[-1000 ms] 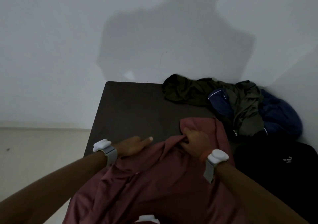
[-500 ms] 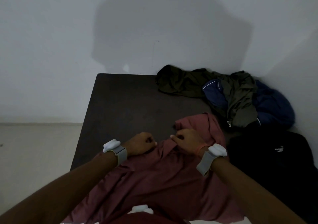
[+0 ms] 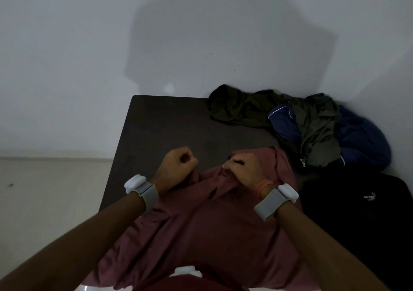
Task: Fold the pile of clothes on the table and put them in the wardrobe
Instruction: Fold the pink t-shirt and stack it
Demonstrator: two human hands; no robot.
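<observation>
Head view, dim light. Shirt (image 3: 201, 223), maroon, lies crumpled across the near half of the table (image 3: 161, 130), its near end hanging off the near edge. Left hand (image 3: 178, 165): fingers curled into a tight fist at the shirt's far left edge, fabric running in under the heel of the hand. Right hand (image 3: 243, 170): fingers curled, pinching a fold of the shirt at its far edge. The two hands are near each other but apart. Grey band with a white pod on each wrist, plus an orange band on the right. Pile at far right of table: olive garment (image 3: 241, 112) draped over a blue garment (image 3: 362, 141). Black garment (image 3: 357, 212) lies flat just right of the shirt. Table stands against a pale wall (image 3: 89, 45).
</observation>
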